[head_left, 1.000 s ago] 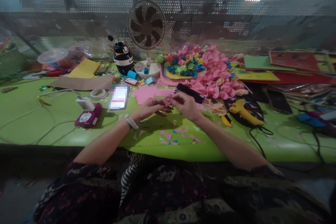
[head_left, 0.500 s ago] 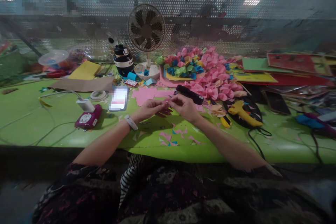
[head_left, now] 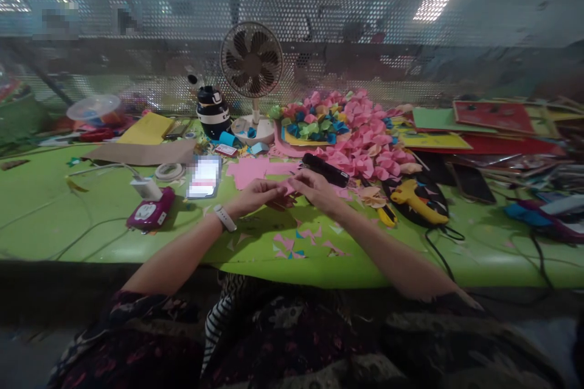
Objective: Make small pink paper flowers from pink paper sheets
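A small piece of pink paper point(head_left: 287, 186) is pinched between my two hands above the green table point(head_left: 255, 249). My left hand point(head_left: 258, 194) grips it from the left with thumb and fingers. My right hand point(head_left: 314, 188) is closed on its right side. The fingers partly cover the paper, so its full shape is hidden. Just behind my hands lie flat pink paper sheets point(head_left: 249, 171) and a black stapler-like object point(head_left: 326, 170). Pink and blue paper scraps point(head_left: 287, 244) are scattered in front of them.
A heap of pink paper flowers point(head_left: 365, 134) stands at the back beside a fan point(head_left: 252, 64) and a dark bottle point(head_left: 213, 112). Left are a lit phone point(head_left: 204, 176) and a purple power socket point(head_left: 151, 209). A yellow glue gun point(head_left: 420, 202) with its cable lies right.
The view has tilted up slightly, so everything sits lower in the picture. Both hands stay together, and the pink paper shows a little more between the fingers.
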Demonstrator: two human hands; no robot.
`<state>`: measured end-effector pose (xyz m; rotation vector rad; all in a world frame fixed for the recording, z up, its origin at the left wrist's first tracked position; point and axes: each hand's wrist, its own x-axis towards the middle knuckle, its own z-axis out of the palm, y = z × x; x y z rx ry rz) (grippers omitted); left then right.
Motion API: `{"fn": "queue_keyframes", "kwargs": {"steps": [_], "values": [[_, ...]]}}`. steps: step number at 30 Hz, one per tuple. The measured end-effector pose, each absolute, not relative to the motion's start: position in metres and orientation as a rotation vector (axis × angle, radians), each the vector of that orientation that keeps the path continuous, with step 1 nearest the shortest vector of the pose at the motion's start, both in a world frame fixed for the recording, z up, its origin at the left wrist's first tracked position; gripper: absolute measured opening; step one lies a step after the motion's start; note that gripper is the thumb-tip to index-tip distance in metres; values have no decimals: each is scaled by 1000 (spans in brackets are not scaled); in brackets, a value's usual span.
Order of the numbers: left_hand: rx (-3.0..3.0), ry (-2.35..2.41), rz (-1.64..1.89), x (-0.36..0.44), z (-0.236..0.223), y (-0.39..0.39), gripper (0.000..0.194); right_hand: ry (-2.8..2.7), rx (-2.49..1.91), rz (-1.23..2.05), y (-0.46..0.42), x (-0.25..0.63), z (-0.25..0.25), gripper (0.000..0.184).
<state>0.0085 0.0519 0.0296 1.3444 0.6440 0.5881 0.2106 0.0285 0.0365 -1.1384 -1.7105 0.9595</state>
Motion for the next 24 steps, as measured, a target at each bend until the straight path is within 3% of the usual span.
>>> {"fn": "queue_keyframes", "kwargs": {"steps": [13, 24], "values": [[1313, 686, 555, 11, 23, 52, 49, -1826, -1157, 690, 22, 202, 34, 39], [1320, 589, 531, 5, 25, 58, 48, -2016, -971, 1143, 19, 203, 45, 55]]}}
